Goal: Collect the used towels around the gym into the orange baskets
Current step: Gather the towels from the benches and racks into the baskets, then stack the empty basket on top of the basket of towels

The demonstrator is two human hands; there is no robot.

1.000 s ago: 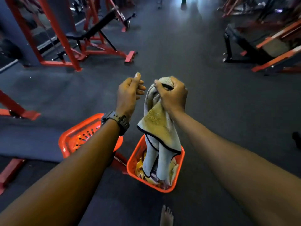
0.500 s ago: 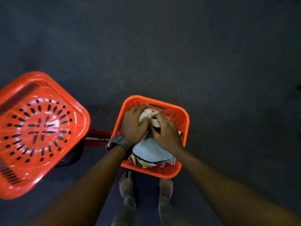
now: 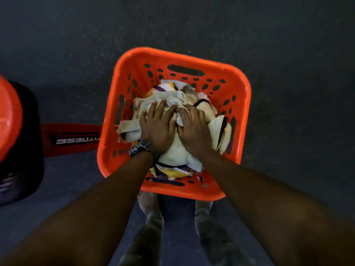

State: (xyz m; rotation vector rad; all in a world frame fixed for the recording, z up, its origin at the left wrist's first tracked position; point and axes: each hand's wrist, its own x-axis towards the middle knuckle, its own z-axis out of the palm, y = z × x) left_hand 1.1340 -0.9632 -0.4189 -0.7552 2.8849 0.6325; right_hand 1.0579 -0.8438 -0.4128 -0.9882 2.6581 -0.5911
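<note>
Left hand (image 3: pixel 157 127) and right hand (image 3: pixel 194 129), fingers flat, pressing cream towel (image 3: pixel 178 154) down inside orange basket (image 3: pixel 244 104). Towel crumpled, long axis perhaps left-right. Striped towels (image 3: pixel 169 172) beneath mostly hidden. Second basket (image 3: pixel 7 116) cut off at left edge. Bare dark floor (image 3: pixel 297 54) beyond.

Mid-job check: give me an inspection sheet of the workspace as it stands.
Surface: dark speckled gym floor.
Job's things: orange basket holding a heap of towels; second orange basket at left edge.
Clutter: nothing seen.
Hands: left hand and right hand press flat on the towels, fingers straight.
Cables: nothing seen.
Surroundings: red machine foot with lettering; person's bare feet behind the basket.
</note>
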